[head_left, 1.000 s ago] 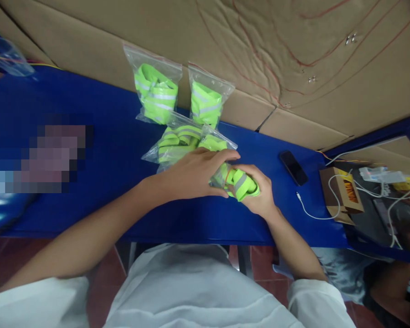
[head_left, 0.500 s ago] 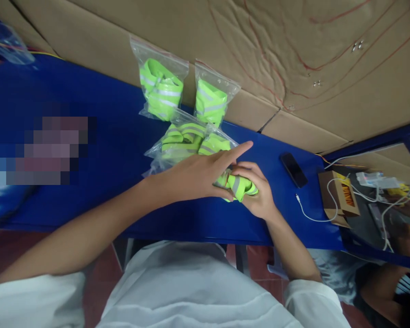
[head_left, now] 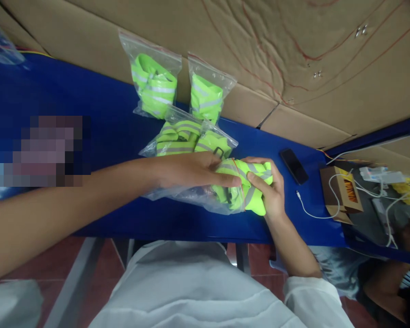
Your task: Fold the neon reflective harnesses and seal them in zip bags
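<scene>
My right hand (head_left: 275, 191) grips a folded neon yellow-green reflective belt (head_left: 254, 202) with silvery stripes, thumb pressed on top. Part of the belt lies inside a clear zip bag (head_left: 187, 198), and its end sticks out past the bag's red-lined mouth. My left hand (head_left: 205, 168) is closed on the bag near that mouth, its thumb over the plastic and its other fingers mostly hidden. Just beyond my hands lie a bagged belt (head_left: 179, 136) and another bagged belt (head_left: 213, 142) with a dark buckle showing.
Two more bagged belts, a left one (head_left: 155, 89) and a right one (head_left: 207, 98), lean against the cardboard wall (head_left: 294, 123). On the blue table (head_left: 99, 109) lie a phone (head_left: 294, 166), a white cable (head_left: 307, 214) and an open carton (head_left: 338, 191). Another person's arm (head_left: 386, 287) shows at right.
More of the belt now shows spread between my hands, partly inside the bag. My left hand has turned, its raised finger lowered, and the bag's body has come into view below it.
</scene>
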The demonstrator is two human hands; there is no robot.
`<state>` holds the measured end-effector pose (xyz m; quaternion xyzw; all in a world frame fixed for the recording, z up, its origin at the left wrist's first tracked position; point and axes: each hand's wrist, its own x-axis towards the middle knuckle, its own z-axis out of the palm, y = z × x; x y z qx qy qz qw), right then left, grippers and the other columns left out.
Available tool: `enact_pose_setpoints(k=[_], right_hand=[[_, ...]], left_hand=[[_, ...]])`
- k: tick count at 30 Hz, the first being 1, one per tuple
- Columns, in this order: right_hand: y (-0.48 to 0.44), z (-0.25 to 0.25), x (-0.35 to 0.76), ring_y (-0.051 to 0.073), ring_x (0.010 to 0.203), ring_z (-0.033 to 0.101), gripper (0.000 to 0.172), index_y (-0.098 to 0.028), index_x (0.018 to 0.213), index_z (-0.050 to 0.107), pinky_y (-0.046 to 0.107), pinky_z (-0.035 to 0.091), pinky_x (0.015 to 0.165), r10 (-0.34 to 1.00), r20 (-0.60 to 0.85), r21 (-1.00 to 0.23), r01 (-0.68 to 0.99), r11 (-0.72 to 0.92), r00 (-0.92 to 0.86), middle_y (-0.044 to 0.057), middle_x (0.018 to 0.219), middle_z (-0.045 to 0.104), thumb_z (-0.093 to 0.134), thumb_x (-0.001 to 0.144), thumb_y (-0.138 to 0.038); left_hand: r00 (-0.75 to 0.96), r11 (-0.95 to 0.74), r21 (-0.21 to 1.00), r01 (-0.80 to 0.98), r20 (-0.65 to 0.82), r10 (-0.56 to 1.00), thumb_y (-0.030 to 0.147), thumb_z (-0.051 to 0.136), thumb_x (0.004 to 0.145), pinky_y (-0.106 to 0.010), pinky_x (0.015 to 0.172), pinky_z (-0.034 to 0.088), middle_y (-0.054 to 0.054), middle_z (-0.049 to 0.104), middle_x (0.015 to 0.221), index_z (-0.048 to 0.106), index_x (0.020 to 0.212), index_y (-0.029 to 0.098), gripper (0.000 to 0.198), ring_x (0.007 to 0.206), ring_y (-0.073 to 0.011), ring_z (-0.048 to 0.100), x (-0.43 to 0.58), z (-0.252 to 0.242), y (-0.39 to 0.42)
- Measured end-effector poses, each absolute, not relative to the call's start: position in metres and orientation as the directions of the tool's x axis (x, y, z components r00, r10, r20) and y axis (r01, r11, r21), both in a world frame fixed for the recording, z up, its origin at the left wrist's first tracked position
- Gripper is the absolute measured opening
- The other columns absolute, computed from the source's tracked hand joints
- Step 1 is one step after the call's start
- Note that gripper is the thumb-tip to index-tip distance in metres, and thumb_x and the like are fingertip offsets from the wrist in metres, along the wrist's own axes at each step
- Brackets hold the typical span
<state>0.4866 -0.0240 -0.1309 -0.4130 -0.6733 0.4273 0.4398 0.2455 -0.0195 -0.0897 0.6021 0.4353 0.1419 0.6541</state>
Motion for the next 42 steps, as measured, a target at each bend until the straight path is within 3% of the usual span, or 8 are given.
enact_pose_setpoints(k=[9,13,20,23,27,33,38,42], right_hand=[[-0.026,-0.125,0.485,0.025,0.106,0.07,0.03,-0.025,0.107,0.071,0.042,0.059,0.091,0.839,0.381,-0.834,0.247,0.493,-0.388,0.007,0.111,0.072,0.056,0.104,-0.051],[-0.025,-0.12,0.49,0.022,0.102,0.07,0.013,-0.028,0.11,0.074,0.039,0.06,0.088,0.838,0.427,-0.797,0.297,0.526,-0.34,0.004,0.109,0.073,0.066,0.099,-0.028],[-0.029,-0.121,0.486,0.024,0.094,0.072,0.027,-0.027,0.096,0.08,0.046,0.054,0.094,0.704,0.539,-0.617,0.352,0.704,-0.462,0.001,0.089,0.079,0.054,0.102,-0.023],[-0.027,-0.107,0.497,0.026,0.109,0.071,0.028,-0.027,0.121,0.077,0.046,0.054,0.102,0.681,0.448,-0.656,0.305,0.69,-0.579,0.004,0.11,0.079,0.057,0.106,-0.039],[-0.024,-0.091,0.513,0.029,0.144,0.056,0.078,-0.025,0.162,0.044,0.042,0.05,0.118,0.569,0.198,-0.757,0.245,0.606,-0.798,0.012,0.157,0.055,0.074,0.096,-0.053],[-0.021,-0.098,0.5,0.022,0.124,0.07,0.04,-0.025,0.134,0.072,0.033,0.057,0.11,0.575,0.306,-0.751,0.178,0.636,-0.759,0.007,0.13,0.072,0.078,0.095,-0.026],[-0.026,-0.09,0.498,0.019,0.125,0.071,0.073,-0.028,0.167,0.03,0.029,0.057,0.107,0.488,0.09,-0.819,0.215,0.533,-0.868,0.009,0.146,0.066,0.066,0.104,-0.028],[-0.029,-0.091,0.497,0.03,0.159,0.036,0.106,-0.024,0.173,0.006,0.04,0.047,0.121,0.365,0.157,-0.725,0.144,0.673,-0.918,0.016,0.173,0.03,0.073,0.096,-0.052]], left_hand=[[0.677,0.311,0.948,0.075,-0.277,0.682,0.061,0.079,0.084,-0.027,0.074,0.052,-0.004,0.074,0.097,0.076,0.107,0.018,0.049,0.085,-0.019,0.067,0.272,-0.133,-0.029],[0.707,0.468,0.881,-0.063,-0.292,0.644,0.058,0.084,0.08,-0.029,0.082,0.054,-0.005,0.075,0.103,0.074,0.112,0.017,0.053,0.092,-0.0203,0.069,0.282,-0.131,-0.041],[0.535,0.28,0.959,-0.038,-0.217,0.816,0.064,0.076,0.087,-0.029,0.084,0.051,-0.003,0.072,0.099,0.074,0.11,0.016,0.053,0.096,-0.021,0.065,0.289,-0.146,-0.053],[0.528,0.234,0.966,-0.111,-0.142,0.837,0.063,0.077,0.086,-0.031,0.092,0.054,-0.006,0.074,0.112,0.074,0.119,0.017,0.056,0.106,-0.024,0.067,0.286,-0.148,-0.052],[0.487,0.309,0.931,-0.192,-0.183,0.854,0.065,0.08,0.083,-0.031,0.091,0.056,-0.008,0.076,0.119,0.073,0.125,0.019,0.063,0.107,-0.0253,0.071,0.275,-0.146,-0.054],[0.461,0.304,0.92,-0.247,-0.164,0.872,0.061,0.082,0.085,-0.035,0.107,0.055,-0.01,0.068,0.142,0.064,0.145,0.024,0.073,0.133,-0.031,0.064,0.271,-0.14,-0.052],[0.588,0.333,0.898,-0.289,-0.107,0.801,0.057,0.079,0.089,-0.032,0.097,0.06,-0.012,0.075,0.129,0.049,0.157,0.022,0.082,0.122,-0.0282,0.072,0.275,-0.129,-0.047],[0.582,0.297,0.904,-0.309,-0.067,0.81,0.051,0.073,0.096,-0.034,0.098,0.061,-0.012,0.075,0.129,0.051,0.155,0.023,0.069,0.121,-0.0284,0.073,0.272,-0.13,-0.045]])
